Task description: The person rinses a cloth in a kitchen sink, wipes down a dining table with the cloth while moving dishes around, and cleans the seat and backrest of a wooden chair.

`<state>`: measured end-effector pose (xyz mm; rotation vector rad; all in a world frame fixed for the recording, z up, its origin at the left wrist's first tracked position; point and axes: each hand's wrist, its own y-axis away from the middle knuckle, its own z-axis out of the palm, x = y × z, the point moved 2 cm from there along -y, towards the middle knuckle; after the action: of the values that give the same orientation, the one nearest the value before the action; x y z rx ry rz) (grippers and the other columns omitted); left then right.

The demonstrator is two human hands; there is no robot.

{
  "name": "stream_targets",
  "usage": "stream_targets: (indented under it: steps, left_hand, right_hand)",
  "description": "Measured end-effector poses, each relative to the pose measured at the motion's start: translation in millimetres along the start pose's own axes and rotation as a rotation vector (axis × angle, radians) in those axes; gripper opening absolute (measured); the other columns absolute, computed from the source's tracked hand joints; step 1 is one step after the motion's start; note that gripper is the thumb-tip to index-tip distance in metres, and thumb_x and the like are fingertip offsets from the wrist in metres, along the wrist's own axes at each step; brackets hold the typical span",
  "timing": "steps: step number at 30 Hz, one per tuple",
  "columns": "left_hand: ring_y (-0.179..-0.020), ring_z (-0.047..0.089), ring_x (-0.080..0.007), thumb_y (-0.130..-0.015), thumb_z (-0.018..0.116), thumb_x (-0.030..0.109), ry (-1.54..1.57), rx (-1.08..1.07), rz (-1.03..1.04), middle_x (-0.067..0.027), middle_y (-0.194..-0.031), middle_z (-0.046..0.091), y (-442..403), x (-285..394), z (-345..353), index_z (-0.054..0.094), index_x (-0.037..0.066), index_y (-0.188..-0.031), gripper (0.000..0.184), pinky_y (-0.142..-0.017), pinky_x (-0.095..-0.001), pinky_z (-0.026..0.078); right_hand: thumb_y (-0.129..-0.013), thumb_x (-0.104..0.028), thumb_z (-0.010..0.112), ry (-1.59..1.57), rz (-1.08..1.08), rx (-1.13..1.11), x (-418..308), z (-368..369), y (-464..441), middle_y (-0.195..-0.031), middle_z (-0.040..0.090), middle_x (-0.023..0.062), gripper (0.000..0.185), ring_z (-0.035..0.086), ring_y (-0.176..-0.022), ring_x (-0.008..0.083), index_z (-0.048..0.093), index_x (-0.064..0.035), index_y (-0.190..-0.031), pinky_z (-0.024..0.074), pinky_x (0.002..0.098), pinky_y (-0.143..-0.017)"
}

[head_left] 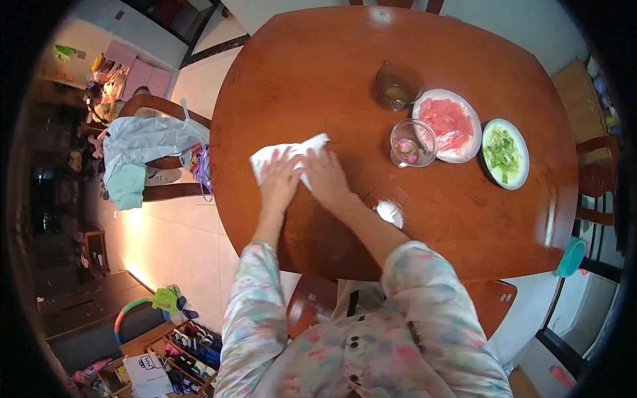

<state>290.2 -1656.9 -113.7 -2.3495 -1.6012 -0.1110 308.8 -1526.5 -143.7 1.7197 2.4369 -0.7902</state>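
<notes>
A white paper towel point(290, 154) lies on the left part of the round wooden table point(318, 86), its edges a little uneven. My left hand point(279, 178) rests flat on its left part with the fingers stretched out. Beside it, my right hand point(324, 176) lies on the towel's right side, fingers extended forward and palm down. Neither hand is closed round the towel. Both forearms reach in from the near edge, in patterned sleeves.
Toward the right stand a dark glass bowl point(399, 85), a clear plastic cup point(414, 143) with pink bits inside, a plate of pink slices point(448, 125) and a plate of chopped greens point(504, 154). A chair point(159, 106) hung with clothes and bags stands at the left.
</notes>
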Motion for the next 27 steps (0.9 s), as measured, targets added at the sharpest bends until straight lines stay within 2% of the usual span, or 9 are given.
stream_targets:
  steps: [1,3,7,10,15,19,24,26,27]
  left_hand:
    - [-0.13,0.039,-0.027,-0.087,0.059,0.027,0.013,0.024,-0.068,-0.0042,-0.136,0.049,16.4,-19.0,-6.4,0.061,0.02,-0.118,0.033,-0.107,-0.0489,0.023]
    - [-0.13,0.038,-0.0295,-0.088,0.058,0.024,0.023,0.037,-0.22,-0.0064,-0.135,0.049,63.6,-50.5,-18.3,0.061,0.018,-0.118,0.031,-0.107,-0.0478,0.023]
    - [-0.132,0.034,-0.0351,-0.088,0.056,0.021,0.066,0.141,-0.456,-0.015,-0.133,0.049,166.0,-42.6,-32.1,0.06,0.013,-0.119,0.032,-0.107,-0.0489,0.023]
    - [-0.134,0.028,-0.0382,-0.089,0.055,0.016,0.091,0.124,-0.507,-0.015,-0.139,0.042,210.2,10.3,-25.5,0.057,0.013,-0.122,0.033,-0.106,-0.0537,0.021]
    - [-0.138,0.017,-0.0407,-0.09,0.054,0.015,0.069,-0.084,-0.457,-0.0147,-0.148,0.027,203.0,35.6,-30.8,0.052,0.014,-0.128,0.039,-0.107,-0.0587,0.015]
    - [-0.137,0.019,-0.0407,-0.091,0.049,0.016,-0.002,-0.054,-0.435,-0.015,-0.147,0.03,151.3,-27.8,-29.7,0.051,0.014,-0.129,0.038,-0.107,-0.0598,0.017]
    - [-0.133,0.03,-0.0364,-0.094,0.04,0.015,-0.144,0.047,-0.259,-0.0185,-0.142,0.037,84.9,-140.5,-6.3,0.047,0.009,-0.132,0.04,-0.11,-0.0487,0.02]
    - [-0.13,0.035,-0.0325,-0.091,0.046,0.018,0.073,0.191,-0.203,-0.019,-0.137,0.042,54.8,-234.9,36.7,0.045,0.006,-0.133,0.043,-0.111,-0.0432,0.022]
    - [-0.127,0.038,-0.0308,-0.087,0.051,0.018,0.713,0.238,-0.253,-0.0166,-0.134,0.044,22.4,-242.8,32.4,0.047,0.005,-0.131,0.046,-0.11,-0.0411,0.023]
  right_hand:
    - [-0.088,-0.017,0.046,-0.069,-0.033,0.108,-17.4,16.2,-5.6,-0.129,0.05,0.0173,0.04,0.044,-0.118,0.0342,0.053,0.0017,-0.122,0.0336,0.0473,-0.1]
    - [-0.086,-0.017,0.05,-0.16,-0.155,-0.156,-59.9,20.4,-8.8,-0.13,0.049,0.0196,0.038,0.041,-0.122,0.0392,0.055,0.0016,-0.12,0.0297,0.0487,-0.105]
    - [-0.085,-0.017,0.052,-0.256,-0.332,-0.099,-121.2,19.3,42.0,-0.128,0.05,0.0188,0.036,0.042,-0.121,0.037,0.058,0.0014,-0.116,0.0283,0.0471,-0.106]
    - [-0.083,-0.017,0.054,-0.393,-0.383,-0.265,-113.3,-9.8,87.8,-0.131,0.047,0.0175,0.042,0.041,-0.123,0.0342,0.054,-0.0007,-0.122,0.0265,0.0482,-0.107]
    - [-0.082,-0.018,0.056,-0.141,-0.484,-0.386,-82.9,-37.8,104.6,-0.136,0.041,0.0148,0.052,0.038,-0.125,0.0319,0.046,-0.0052,-0.131,0.0241,0.0551,-0.105]
    - [-0.087,-0.024,0.052,-0.135,-0.393,-0.297,-97.1,9.2,41.4,-0.137,0.043,0.0169,0.051,0.036,-0.127,0.0344,0.045,-0.0034,-0.133,0.0182,0.0555,-0.107]
    - [-0.081,-0.024,0.052,-0.29,-0.154,0.082,-114.6,74.9,-52.0,-0.111,0.058,0.0081,0.03,0.05,-0.107,0.024,0.06,-0.0128,-0.108,0.0361,0.0486,-0.088]
    - [-0.084,-0.023,0.049,-0.117,-0.066,0.007,-118.9,98.4,-95.4,-0.115,0.057,0.0099,0.034,0.047,-0.114,0.0261,0.059,-0.0098,-0.113,0.0307,0.0509,-0.095]
    - [-0.085,-0.023,0.047,-0.018,-0.028,-0.081,-119.4,111.9,-116.4,-0.117,0.056,0.0108,0.035,0.045,-0.117,0.0272,0.059,-0.0083,-0.115,0.028,0.052,-0.099]
